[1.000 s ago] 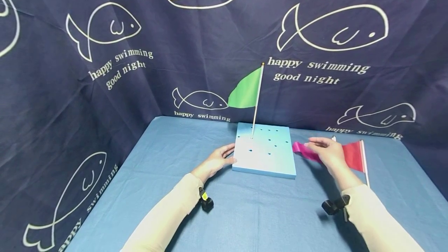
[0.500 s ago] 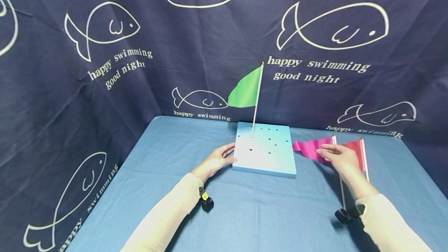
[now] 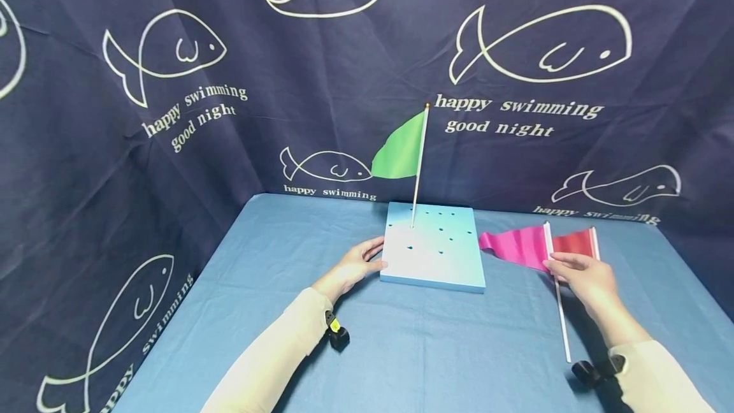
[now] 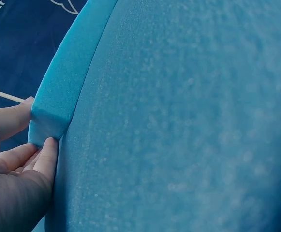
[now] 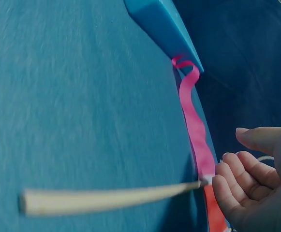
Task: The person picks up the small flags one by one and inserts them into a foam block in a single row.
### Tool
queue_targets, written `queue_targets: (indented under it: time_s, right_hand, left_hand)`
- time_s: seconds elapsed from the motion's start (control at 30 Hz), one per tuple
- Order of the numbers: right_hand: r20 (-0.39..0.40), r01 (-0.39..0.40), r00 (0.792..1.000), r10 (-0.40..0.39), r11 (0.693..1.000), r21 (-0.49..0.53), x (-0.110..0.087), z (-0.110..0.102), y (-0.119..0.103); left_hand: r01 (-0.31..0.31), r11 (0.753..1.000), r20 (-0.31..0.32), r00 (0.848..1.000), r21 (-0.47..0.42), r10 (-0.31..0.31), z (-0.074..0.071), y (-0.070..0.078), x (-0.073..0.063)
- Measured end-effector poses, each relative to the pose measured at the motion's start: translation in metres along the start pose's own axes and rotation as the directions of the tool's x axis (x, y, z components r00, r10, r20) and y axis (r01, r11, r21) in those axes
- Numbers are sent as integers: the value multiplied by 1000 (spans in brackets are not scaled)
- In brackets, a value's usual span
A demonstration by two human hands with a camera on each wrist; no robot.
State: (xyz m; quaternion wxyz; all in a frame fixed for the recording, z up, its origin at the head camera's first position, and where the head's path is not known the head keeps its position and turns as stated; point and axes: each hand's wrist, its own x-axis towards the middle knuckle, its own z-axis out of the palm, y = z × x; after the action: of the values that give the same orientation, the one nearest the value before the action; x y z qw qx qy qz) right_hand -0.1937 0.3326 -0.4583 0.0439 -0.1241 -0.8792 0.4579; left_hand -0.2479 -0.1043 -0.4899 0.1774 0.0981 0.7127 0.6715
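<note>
Backdrop point(image 3: 321, 81) navy, fish print, behind blue table point(image 3: 430, 349). Board point(image 3: 430, 266) on table, holes in top. Green flag point(image 3: 398, 148) stands in one hole. Pink flag point(image 3: 518, 247) right of board, tail beside it; red flag point(image 3: 575, 243) next over. Left hand point(image 3: 348, 271) grips board's left edge. Right hand point(image 3: 593, 280) at pink flag's pole point(image 3: 562, 320), fingers loosely bent, thumb apart.

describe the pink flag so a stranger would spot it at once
On the blue table, find the blue board with holes. The pink flag is just right of it, by the right hand. The green flag stands in the board and the red flag is farther right; only this one is pink, its curled tip near the board.
</note>
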Motion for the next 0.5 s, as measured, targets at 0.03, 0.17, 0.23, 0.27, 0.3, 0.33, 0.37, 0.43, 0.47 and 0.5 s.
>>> queue_targets:
  time_s: [0.03, 0.17, 0.23, 0.27, 0.3, 0.33, 0.37, 0.43, 0.47, 0.5]
  right_hand:
    - [1, -7, 1000, 7, 1000, -15, -1, -2, 2]
    - [-25, -36, 999, 34, 995, -93, -5, -12, 10]
    - [-39, -50, 998, 46, 993, -105, -6, -17, 14]
    - [-44, -58, 998, 53, 992, -111, -6, -19, 15]
    - [-49, -68, 997, 63, 990, -122, -7, -21, 17]
    - [-53, -73, 996, 67, 989, -127, -7, -24, 19]
    - [-52, -79, 996, 73, 989, -126, -7, -26, 20]
    - [-60, -94, 995, 85, 984, -154, -8, -30, 23]
    - [-63, -104, 994, 95, 980, -170, -9, -31, 24]
    - [-68, -109, 993, 99, 978, -178, -10, -33, 26]
  left_hand:
    - [2, 1000, 0, 1000, 0, -2, 0, 0, 0]
    - [2, 1000, 2, 1000, -1, -2, 1, 0, 0]
    - [-2, 1000, 0, 1000, 4, 2, 1, 0, 0]
    - [-2, 1000, -1, 1000, 6, 2, 1, 0, 0]
    - [-2, 1000, -4, 1000, 7, 2, 1, 0, 0]
    - [-1, 1000, -5, 1000, 9, 1, 0, 0, 0]
    - [2, 1000, -8, 1000, 10, -2, 0, 0, 0]
    - [-4, 1000, -6, 1000, 17, 5, 0, -1, 1]
    - [-3, 1000, -7, 1000, 16, 3, 0, -1, 1]
    - [-2, 1000, -8, 1000, 16, 2, 0, -1, 1]
